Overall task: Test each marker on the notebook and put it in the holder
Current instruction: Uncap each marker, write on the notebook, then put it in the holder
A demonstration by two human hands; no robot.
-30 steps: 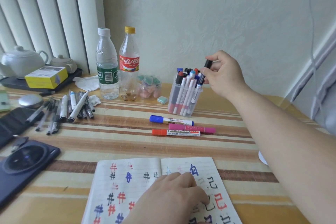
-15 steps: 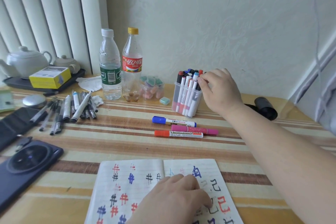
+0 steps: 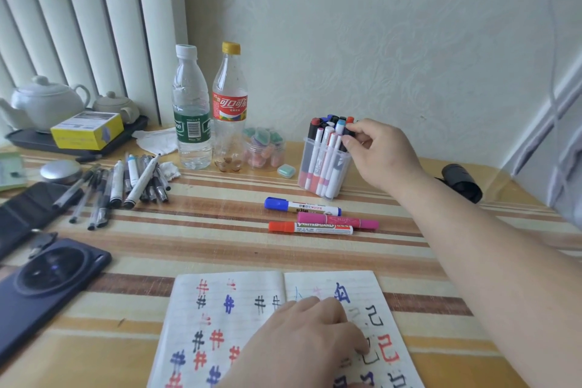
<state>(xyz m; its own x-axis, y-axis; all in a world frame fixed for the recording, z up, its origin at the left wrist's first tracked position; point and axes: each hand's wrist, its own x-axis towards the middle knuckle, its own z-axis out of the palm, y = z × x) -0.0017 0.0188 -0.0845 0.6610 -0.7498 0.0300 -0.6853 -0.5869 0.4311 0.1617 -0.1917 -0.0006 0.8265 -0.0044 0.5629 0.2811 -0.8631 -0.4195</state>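
Note:
The clear plastic holder stands at the back of the striped table, packed with several capped markers. My right hand is at its right rim, thumb and fingertips pinched on the cap of a black marker that stands inside the holder. In front of the holder lie a blue marker, a pink marker and a red marker, side by side. The open notebook lies near me, covered in coloured test marks. My left hand rests flat on its right page, holding nothing.
A pile of pens lies at left, with a dark phone nearer me. Two bottles and a jar of erasers stand behind. A teapot tray sits far left. A black roll lies at right.
My right hand has lowered the black marker from above the holder down into it and stays at the rim. The left hand has stayed on the notebook.

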